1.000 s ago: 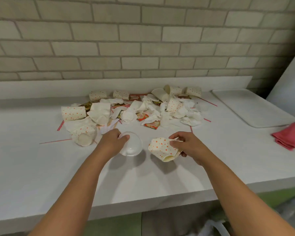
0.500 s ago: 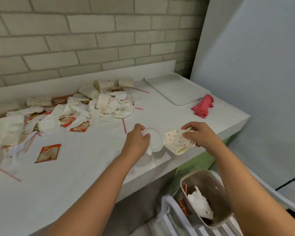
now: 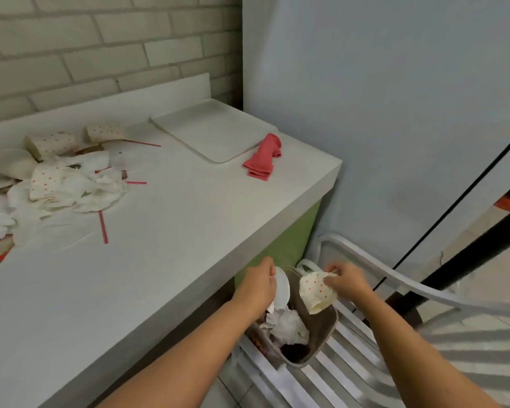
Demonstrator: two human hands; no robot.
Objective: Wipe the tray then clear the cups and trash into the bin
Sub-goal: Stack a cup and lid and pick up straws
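From the head camera, we hold both hands over the bin (image 3: 321, 334), a grey tub on a slatted white chair (image 3: 351, 366) with crumpled tissue inside. Our left hand (image 3: 258, 285) pinches a thin round white lid (image 3: 281, 291); our right hand (image 3: 348, 279) grips a crushed dotted paper cup (image 3: 315, 291). On the smooth tabletop (image 3: 159, 245), the flat pale tray (image 3: 212, 131) lies beside a folded red cloth (image 3: 264, 157).

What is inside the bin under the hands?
The bin holds crumpled white tissue and something red at its left wall. Its bottom is dark and covered; deeper contents cannot be seen.
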